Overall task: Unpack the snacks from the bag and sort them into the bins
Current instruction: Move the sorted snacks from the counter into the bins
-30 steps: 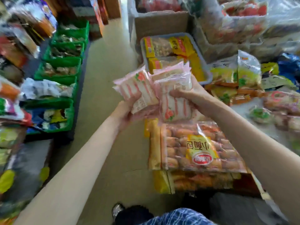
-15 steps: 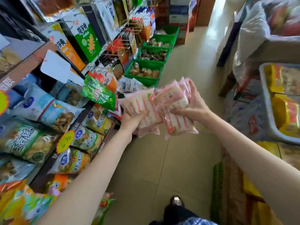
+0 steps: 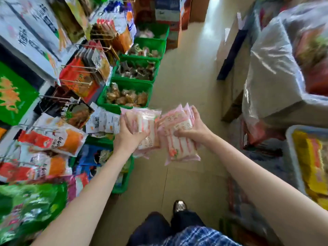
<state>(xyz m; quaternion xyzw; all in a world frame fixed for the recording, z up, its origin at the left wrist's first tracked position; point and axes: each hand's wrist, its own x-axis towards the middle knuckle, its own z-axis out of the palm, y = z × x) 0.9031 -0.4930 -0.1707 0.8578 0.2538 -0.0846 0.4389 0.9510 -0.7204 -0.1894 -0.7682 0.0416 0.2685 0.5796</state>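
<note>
My left hand grips a stack of pink-and-white snack packets over the aisle floor. A second stack of the same pink packets is held by my right hand, its fingers wrapped around the side. The two stacks sit side by side, slightly apart, just in front of a row of green bins along the left shelf. The nearest green bin lies under my left forearm and holds blue packets. A large clear plastic bag of snacks stands at the right.
Hanging snack bags on hooks crowd the left shelf. A grey tray with yellow packets sits at the right edge. Cardboard boxes stand at the far end of the aisle. My shoe is on the tiled floor below.
The view has turned further left toward the shelf and green bins. Both hands have lowered and drawn slightly apart, splitting the packets into two separate stacks.
</note>
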